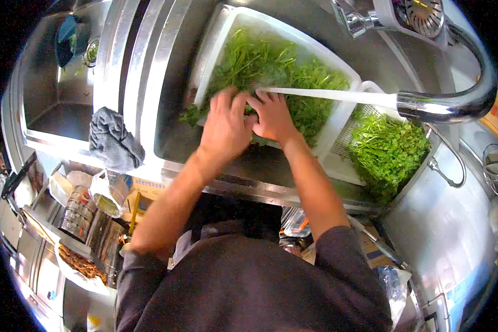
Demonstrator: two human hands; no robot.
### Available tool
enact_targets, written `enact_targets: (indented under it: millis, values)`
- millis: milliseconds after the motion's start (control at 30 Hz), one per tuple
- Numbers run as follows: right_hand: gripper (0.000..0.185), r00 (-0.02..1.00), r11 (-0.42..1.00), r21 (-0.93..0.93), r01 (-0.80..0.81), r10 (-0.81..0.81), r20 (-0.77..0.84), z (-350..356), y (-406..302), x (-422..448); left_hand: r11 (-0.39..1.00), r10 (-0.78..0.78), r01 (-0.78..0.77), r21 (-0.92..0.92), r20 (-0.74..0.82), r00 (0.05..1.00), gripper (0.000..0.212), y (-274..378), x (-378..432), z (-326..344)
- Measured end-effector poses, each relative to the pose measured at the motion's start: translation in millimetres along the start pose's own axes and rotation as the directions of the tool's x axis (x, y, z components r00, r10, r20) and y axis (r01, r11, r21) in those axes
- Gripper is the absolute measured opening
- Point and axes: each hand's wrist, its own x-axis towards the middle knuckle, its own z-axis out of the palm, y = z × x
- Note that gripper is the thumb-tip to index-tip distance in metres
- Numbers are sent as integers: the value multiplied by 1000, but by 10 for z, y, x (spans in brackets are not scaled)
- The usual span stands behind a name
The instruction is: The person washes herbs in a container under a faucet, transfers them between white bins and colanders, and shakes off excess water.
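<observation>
Both my hands are over a white plastic basket [344, 124] of leafy green herbs [311, 79] in a steel sink [172, 133]. My left hand [228, 122], blurred, has its fingers bent at the near edge of the herbs. Close beside it on the right, my right hand [272, 116] reaches into the greens. What either hand grips, if anything, is hidden by the fingers. From the chrome faucet [444, 106] a stream of water [332, 93] runs to the basket, just beyond my right hand. Another heap of leafy herbs [388, 153] lies in a white perforated basket [344, 137] on the right.
A grey cloth [114, 141] hangs on the divider by a second steel sink [62, 116] at left. The sink's front rim [253, 190] runs below my forearms. Lower left are stacked metal containers [78, 211] and a cardboard box [147, 189]. A bent metal pipe [460, 166] stands at right.
</observation>
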Motion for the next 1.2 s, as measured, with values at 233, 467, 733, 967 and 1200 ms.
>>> enact_targets:
  millis: [233, 467, 733, 967, 1200]
  values:
    - [64, 777, 930, 31, -368, 325, -539, -424, 653, -521, 910, -319, 297, 288, 30, 947, 79, -560, 817, 794]
    - [78, 854, 864, -162, -477, 411, -319, -12, 1001, -49, 913, -236, 94, 396, 328, 915, 85, -470, 1019, 1308]
    - [62, 881, 874, -117, -472, 471, -41, -155, 824, -66, 913, -378, 293, 283, 322, 868, 65, -310, 956, 1026]
    - [64, 821, 972, 229, -43, 165, -547, -229, 1034, -273, 955, -282, 282, 90, -19, 959, 107, -688, 832, 1132]
    - [136, 685, 426, 725, -541, 724, 85, -267, 1103, -177, 777, -439, 592, -215, 490, 754, 130, -716, 1033, 1289]
